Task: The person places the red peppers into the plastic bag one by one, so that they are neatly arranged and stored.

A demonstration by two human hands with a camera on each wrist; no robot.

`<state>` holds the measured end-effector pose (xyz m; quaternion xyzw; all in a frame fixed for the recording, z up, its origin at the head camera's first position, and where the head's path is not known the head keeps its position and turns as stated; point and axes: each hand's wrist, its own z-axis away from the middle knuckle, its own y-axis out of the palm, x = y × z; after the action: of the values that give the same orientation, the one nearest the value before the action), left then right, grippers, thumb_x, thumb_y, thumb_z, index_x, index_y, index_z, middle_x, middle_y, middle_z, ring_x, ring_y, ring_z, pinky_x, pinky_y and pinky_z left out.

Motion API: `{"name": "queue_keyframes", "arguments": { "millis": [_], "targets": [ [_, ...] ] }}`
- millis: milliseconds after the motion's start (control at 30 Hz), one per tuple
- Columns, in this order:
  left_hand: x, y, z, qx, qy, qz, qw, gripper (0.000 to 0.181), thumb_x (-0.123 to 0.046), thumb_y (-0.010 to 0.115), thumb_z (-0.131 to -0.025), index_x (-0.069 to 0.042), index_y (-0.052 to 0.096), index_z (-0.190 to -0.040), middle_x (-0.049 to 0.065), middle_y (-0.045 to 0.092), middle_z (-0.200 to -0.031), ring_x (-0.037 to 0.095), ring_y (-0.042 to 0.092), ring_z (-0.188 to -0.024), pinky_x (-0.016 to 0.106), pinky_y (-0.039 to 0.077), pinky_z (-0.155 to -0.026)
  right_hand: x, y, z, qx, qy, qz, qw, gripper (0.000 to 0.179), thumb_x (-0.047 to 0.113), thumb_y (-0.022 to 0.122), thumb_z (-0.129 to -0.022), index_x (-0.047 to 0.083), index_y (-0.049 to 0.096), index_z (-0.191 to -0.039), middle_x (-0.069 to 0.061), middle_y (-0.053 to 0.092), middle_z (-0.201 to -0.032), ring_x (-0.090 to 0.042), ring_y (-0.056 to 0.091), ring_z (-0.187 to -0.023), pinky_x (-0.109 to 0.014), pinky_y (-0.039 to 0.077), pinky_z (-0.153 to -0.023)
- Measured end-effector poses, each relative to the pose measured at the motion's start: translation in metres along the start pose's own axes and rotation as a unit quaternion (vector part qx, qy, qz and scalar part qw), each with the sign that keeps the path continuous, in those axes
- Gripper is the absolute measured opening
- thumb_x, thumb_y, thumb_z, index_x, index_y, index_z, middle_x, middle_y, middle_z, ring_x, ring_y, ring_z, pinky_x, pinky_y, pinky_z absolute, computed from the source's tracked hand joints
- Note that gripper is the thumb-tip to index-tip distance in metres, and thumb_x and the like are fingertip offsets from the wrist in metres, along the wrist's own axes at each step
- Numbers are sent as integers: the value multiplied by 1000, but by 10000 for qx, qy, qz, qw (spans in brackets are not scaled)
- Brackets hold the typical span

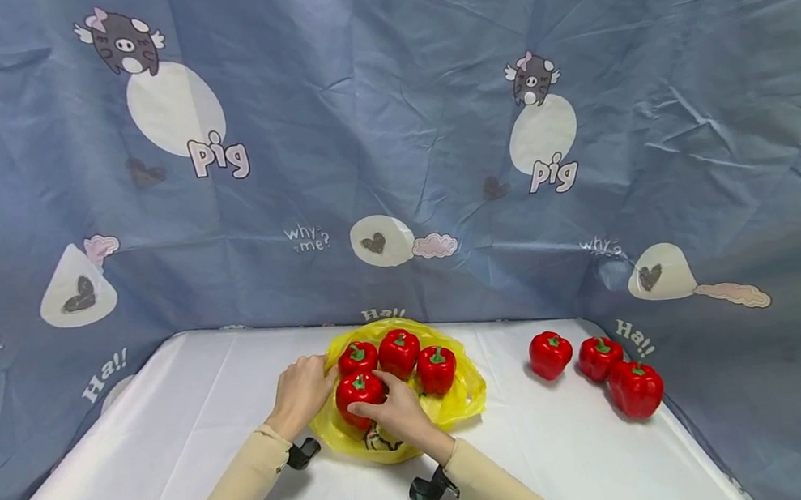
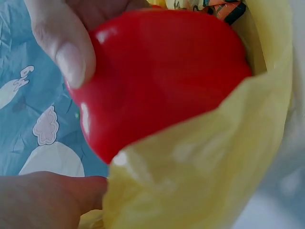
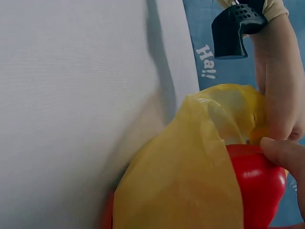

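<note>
A yellow plastic bag (image 1: 469,402) lies spread open on the table, its mouth upward. My right hand (image 1: 406,414) grips a red bell pepper (image 1: 358,401) at the near left part of the bag, with the thumb on its side. Three more red bell peppers (image 1: 400,353) sit in the bag behind it. At the bag's left edge, my left hand (image 1: 301,396) pinches the yellow film, seen also in the left wrist view beside the held pepper (image 2: 162,71). In the right wrist view, the bag wall (image 3: 186,181) partly hides that pepper.
Three red bell peppers (image 1: 637,390) lie to the right on the white tablecloth (image 1: 538,447), near the table's right edge. A blue printed curtain (image 1: 398,160) hangs behind and along the sides. Each wrist carries a black camera mount (image 1: 429,487).
</note>
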<state>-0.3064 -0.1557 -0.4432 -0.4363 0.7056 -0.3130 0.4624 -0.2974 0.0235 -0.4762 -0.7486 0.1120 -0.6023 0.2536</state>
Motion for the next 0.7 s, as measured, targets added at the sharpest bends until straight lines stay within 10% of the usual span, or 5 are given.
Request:
{"name": "queue_keyframes", "arguments": {
  "millis": [700],
  "targets": [
    [-1, -2, 2, -143, 78, 16, 9999, 28, -18, 63, -90, -11, 55, -64, -1, 39, -49, 14, 39, -43, 26, 29, -41, -10, 1, 7, 321, -376, -169, 9986, 71, 49, 74, -80, 3, 53, -131, -7, 63, -122, -21, 62, -107, -33, 52, -89]
  ]
}}
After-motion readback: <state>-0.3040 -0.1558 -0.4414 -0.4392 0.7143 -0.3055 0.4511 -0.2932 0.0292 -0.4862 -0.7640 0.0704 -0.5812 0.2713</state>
